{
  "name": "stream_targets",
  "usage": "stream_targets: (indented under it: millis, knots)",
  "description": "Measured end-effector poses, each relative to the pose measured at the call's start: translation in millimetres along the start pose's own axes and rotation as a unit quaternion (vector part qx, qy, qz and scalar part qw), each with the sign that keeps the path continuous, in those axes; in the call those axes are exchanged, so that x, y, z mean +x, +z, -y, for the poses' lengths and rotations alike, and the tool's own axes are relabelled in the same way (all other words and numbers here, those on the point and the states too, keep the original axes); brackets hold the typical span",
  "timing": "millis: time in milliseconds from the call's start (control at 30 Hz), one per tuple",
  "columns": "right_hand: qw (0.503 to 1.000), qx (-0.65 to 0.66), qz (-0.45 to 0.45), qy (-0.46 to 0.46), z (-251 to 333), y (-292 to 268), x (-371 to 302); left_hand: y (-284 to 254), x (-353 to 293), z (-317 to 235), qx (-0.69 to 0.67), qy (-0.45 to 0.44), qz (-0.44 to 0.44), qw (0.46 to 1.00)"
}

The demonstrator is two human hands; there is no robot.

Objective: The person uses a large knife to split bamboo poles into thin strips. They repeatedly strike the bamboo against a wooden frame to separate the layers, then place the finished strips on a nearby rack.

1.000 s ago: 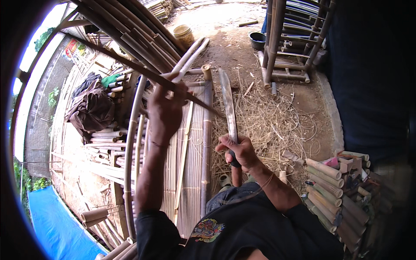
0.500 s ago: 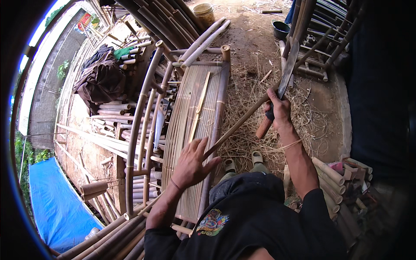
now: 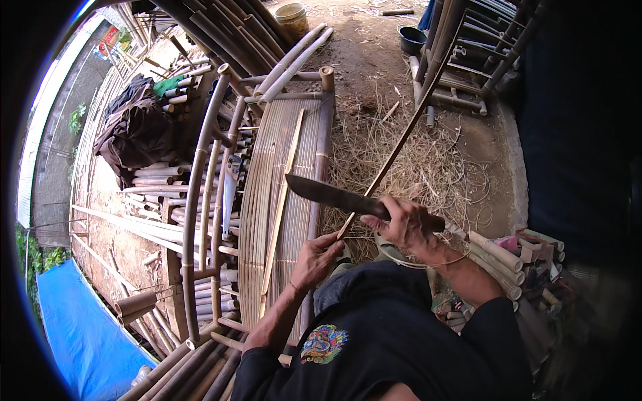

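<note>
My left hand (image 3: pixel 317 260) pinches the near end of a long, thin bamboo strip (image 3: pixel 409 134), beside the slatted bamboo bench. The strip slants up and away to the right, toward the bamboo rack. In my right hand (image 3: pixel 406 229) is the handle of a machete (image 3: pixel 328 194), closed in my fingers. Its broad dark blade points left, crossing over the strip a little beyond my left hand. Whether the edge touches the strip I cannot tell.
The bamboo bench (image 3: pixel 314 160) stands left of my legs, with a pale split strip (image 3: pixel 284 200) and a handsaw (image 3: pixel 231 194) by it. Shavings (image 3: pixel 428 167) litter the ground ahead. Cut bamboo pieces (image 3: pixel 498 257) are heaped at right; a blue tarp (image 3: pixel 87 321) lies far left.
My right hand has come nearer and turned the machete from pointing away to pointing left across the strip. My left hand, spread before, has closed on the strip's near end.
</note>
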State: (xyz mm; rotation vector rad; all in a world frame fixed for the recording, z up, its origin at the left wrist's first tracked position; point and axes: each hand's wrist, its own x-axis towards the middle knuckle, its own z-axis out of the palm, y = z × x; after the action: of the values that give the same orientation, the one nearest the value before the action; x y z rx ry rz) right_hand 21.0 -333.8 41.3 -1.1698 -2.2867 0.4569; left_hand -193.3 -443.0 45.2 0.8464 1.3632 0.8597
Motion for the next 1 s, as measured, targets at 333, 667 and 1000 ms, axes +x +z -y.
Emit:
stream_targets:
  millis: [333,667,1000]
  knots:
    - [0.994,-0.019,-0.003,0.108,-23.3,-15.0,-52.6,49.0,5.9,13.0,0.069,0.040,-0.020,0.997]
    - [0.932,-0.104,-0.028,0.347,-123.0,-119.2,-45.4,5.9,-54.2,30.5,0.299,0.150,0.049,0.941]
    - [0.855,-0.158,-0.164,0.466,-236.9,-221.0,-72.1,-97.1,-123.9,98.7,0.290,0.097,0.019,0.952]
